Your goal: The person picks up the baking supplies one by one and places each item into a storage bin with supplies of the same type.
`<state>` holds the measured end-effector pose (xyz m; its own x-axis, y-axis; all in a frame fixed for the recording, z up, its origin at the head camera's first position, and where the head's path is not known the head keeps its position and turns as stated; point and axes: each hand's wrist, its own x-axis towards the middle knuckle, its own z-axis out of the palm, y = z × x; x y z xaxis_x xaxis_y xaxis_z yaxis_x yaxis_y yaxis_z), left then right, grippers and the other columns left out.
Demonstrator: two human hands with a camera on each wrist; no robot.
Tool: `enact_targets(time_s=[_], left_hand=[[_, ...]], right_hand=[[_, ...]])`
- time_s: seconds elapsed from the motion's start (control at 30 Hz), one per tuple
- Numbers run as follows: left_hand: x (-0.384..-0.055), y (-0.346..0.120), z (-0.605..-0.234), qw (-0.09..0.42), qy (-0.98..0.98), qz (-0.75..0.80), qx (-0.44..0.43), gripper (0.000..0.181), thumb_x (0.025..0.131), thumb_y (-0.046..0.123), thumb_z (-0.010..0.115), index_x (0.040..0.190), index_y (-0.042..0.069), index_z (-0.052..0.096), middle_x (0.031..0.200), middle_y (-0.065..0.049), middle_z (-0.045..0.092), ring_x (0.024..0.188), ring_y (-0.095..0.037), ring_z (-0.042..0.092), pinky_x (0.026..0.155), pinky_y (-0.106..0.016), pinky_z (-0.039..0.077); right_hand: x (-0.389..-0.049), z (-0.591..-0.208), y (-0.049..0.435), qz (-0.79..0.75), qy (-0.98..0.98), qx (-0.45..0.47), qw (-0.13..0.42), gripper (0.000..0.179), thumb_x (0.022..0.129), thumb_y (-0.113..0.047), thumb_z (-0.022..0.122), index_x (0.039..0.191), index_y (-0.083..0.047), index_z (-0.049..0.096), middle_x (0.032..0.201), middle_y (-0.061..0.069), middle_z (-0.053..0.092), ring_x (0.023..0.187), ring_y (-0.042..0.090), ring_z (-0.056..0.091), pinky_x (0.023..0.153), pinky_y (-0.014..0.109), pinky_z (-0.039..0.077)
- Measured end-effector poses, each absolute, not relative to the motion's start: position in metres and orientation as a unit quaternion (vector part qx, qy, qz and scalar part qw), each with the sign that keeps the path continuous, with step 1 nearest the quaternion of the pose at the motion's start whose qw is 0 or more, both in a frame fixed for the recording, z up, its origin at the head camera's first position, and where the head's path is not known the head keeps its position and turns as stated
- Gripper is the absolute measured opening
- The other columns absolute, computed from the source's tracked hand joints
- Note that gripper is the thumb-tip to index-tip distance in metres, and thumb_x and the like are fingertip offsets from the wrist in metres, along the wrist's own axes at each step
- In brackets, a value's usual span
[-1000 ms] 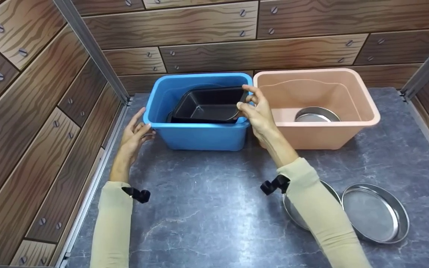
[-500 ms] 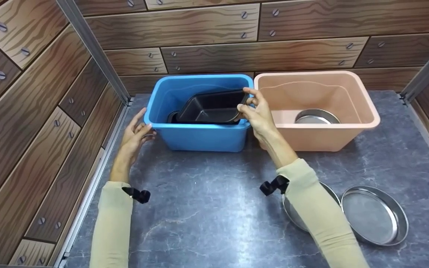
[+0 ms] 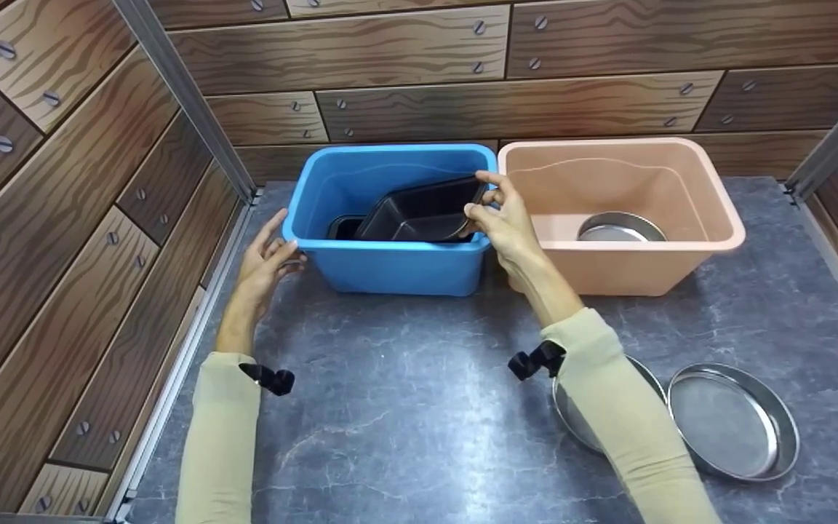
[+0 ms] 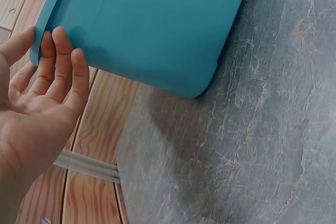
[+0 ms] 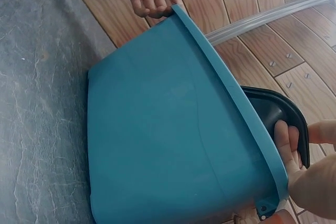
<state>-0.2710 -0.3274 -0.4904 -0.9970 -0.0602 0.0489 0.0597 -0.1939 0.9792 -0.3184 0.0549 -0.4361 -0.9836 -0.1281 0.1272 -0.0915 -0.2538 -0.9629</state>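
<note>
In the head view a black rectangular baking pan (image 3: pixel 419 207) leans inside the blue bin (image 3: pixel 401 269), its right end raised toward the rim. My right hand (image 3: pixel 503 222) pinches that raised end between thumb and fingers. The right wrist view shows the pan's dark corner (image 5: pixel 275 108) rising past the bin's edge. At the bin's left front corner my left hand (image 3: pixel 262 266) pinches the rim, thumb on one side and fingers on the other. Under the tilted pan, part of another black item (image 3: pixel 346 227) shows; the rest of it is hidden.
A peach bin (image 3: pixel 608 269) stands right beside the blue one, with a round metal pan (image 3: pixel 621 227) inside. Two more round pans lie on the grey tabletop (image 3: pixel 390 407): one at the right (image 3: pixel 732 422), one partly under my right sleeve (image 3: pixel 630 415). Wood-patterned walls enclose the back and sides.
The black baking pan has tilted more steeply, its left end shifting right and down. More of the black item beneath now shows. Both hands have stayed nearly in place.
</note>
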Motion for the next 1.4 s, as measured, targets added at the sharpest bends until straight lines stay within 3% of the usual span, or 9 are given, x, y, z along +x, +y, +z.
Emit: enact_targets(time_s=[1.4], left_hand=[[-0.2707, -0.3282, -0.4911, 0.036, -0.634, -0.772, 0.001, 0.066, 0.104, 0.005, 0.062, 0.163, 0.013, 0.035, 0.085, -0.002, 0.060, 0.081, -0.018, 0.069, 0.080, -0.035, 0.059]], right_hand=[[-0.3188, -0.4332, 0.0529, -0.747, 0.660, -0.079, 0.028, 0.061, 0.096, 0.011, 0.056, 0.153, 0.007, 0.034, 0.094, 0.008, 0.042, 0.060, 0.014, 0.064, 0.061, 0.026, 0.061]])
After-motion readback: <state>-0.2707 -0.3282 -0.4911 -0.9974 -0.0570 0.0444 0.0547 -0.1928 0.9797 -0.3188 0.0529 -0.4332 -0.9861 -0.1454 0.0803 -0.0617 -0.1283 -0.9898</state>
